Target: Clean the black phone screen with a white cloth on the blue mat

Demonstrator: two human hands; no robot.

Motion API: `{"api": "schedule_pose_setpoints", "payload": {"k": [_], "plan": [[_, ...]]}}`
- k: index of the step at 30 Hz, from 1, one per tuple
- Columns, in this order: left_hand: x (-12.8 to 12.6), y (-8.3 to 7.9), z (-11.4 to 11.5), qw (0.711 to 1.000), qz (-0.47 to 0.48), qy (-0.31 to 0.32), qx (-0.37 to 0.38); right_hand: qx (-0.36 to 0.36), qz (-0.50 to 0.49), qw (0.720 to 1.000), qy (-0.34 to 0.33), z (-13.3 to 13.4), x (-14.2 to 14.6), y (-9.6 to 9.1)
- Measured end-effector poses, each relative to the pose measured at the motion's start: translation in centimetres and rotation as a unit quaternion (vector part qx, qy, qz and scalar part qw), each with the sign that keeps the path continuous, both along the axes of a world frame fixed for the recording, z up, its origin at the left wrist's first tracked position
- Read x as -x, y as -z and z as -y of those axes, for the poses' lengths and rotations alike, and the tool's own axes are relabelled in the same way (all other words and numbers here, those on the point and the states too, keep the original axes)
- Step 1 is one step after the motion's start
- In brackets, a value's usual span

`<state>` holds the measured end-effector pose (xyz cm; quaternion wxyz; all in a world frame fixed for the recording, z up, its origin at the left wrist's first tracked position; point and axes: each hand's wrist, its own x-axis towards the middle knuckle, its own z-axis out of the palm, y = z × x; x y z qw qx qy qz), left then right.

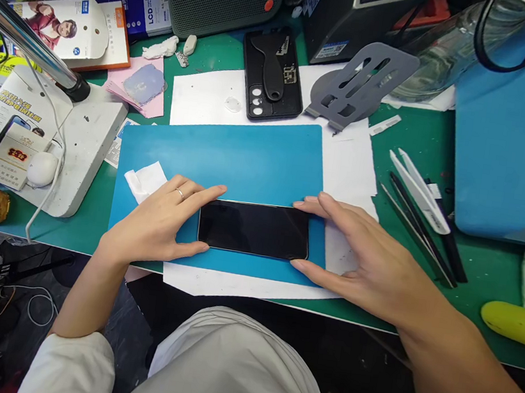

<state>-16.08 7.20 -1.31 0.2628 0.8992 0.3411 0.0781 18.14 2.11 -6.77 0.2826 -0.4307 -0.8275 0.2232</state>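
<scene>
A smartphone (pixel 254 229) with a dark screen lies face up, lengthwise, on a blue mat (pixel 229 153). At its left end, my left hand (pixel 165 222) grips it by the edges, thumb at the near corner and index finger at the far one. My right hand (pixel 361 251) holds the right end the same way, its thumb on the near corner and fingers along the far edge. A crumpled white tissue (pixel 145 181) rests on the mat beside my left hand.
Behind the mat lie a black phone case (pixel 273 74) and a grey metal stand (pixel 362 84). Tweezers (pixel 420 227) and a white tool (pixel 420 191) are at the right, near a yellow-green handle (pixel 519 325). A lamp base (pixel 87 154) stands left; a glass jug (pixel 451 47) stands back right.
</scene>
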Motion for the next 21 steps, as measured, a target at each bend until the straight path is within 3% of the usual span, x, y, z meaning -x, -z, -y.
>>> {"api": "schedule_pose_setpoints", "payload": {"k": [21], "plan": [[0.12, 0.25, 0.01, 1.000, 0.001, -0.002, 0.004, -0.024, 0.007, 0.999, -0.020, -0.21, 0.23, -0.42]]}}
